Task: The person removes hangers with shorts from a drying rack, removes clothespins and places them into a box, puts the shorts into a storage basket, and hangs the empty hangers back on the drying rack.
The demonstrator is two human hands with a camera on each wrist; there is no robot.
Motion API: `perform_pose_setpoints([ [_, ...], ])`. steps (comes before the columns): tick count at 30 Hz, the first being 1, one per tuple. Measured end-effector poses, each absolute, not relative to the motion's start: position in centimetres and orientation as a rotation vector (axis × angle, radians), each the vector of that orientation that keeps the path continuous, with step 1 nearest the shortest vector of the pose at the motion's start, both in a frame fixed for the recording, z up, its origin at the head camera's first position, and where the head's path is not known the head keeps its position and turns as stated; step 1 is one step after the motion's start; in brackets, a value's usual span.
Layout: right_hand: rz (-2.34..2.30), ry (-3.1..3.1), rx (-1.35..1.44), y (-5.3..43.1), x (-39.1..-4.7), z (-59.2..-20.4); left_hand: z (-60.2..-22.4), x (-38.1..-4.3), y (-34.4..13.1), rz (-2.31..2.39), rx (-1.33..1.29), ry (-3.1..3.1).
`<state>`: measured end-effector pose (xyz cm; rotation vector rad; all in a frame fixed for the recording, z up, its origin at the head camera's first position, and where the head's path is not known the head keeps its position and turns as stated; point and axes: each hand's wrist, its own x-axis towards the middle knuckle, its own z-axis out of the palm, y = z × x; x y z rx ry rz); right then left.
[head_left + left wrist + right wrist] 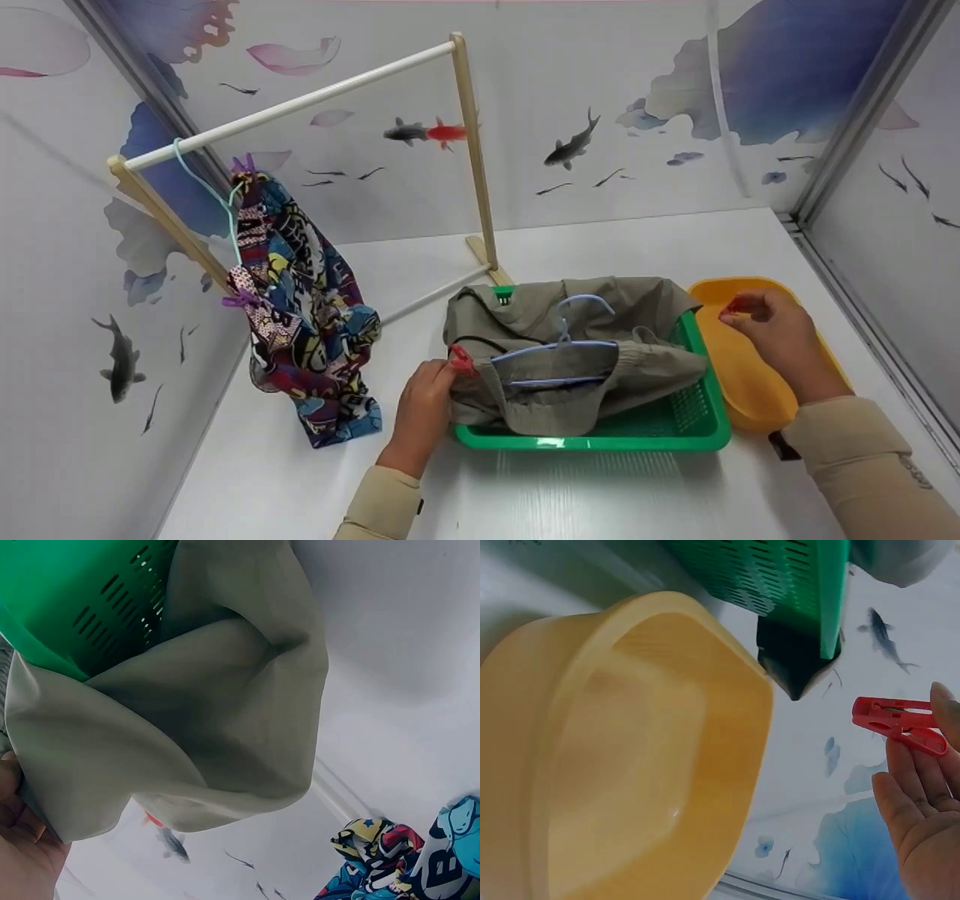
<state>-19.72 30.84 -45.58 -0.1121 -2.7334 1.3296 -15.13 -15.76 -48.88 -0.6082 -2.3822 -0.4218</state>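
Olive-grey pants (555, 416) lie in and over a green basket (592, 444), with a blue hanger (551, 348) at their waistband. On the waistband's left end sits a red clothespin (462, 361). My left hand (421, 412) is beside that clothespin and grips the edge of the pants; in the left wrist view, the fabric (97, 742) is between its thumb and fingers. Above the yellow tub (739, 360), my right hand (784, 341) pinches a second red clothespin (900, 720) between thumb and fingers. The tub (652, 765) is seen close up in the right wrist view.
A wooden rack with a white rod (315, 97) stands at the back left. From its rod hangs a light green hanger (206, 184) carrying patterned pants (307, 315), held with purple clothespins (241, 299). Printed wall panels (555, 82) close off the table's back and sides.
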Motion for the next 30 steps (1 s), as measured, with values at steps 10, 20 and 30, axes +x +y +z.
perform_pose_setpoints([
  [10,1.293,-2.819,-0.127,31.6,-21.8,-46.9,-48.9,-15.0,-15.6,-0.41,-0.575,-2.39],
  [20,1.121,-2.855,0.018,32.4,-23.0,-48.4,-48.9,-15.0,-15.5,-0.402,-0.565,-2.39],
  [30,1.097,-3.04,-0.113,32.7,-23.9,-49.5,-49.3,-15.1,-15.7,-0.414,-0.569,-2.362],
])
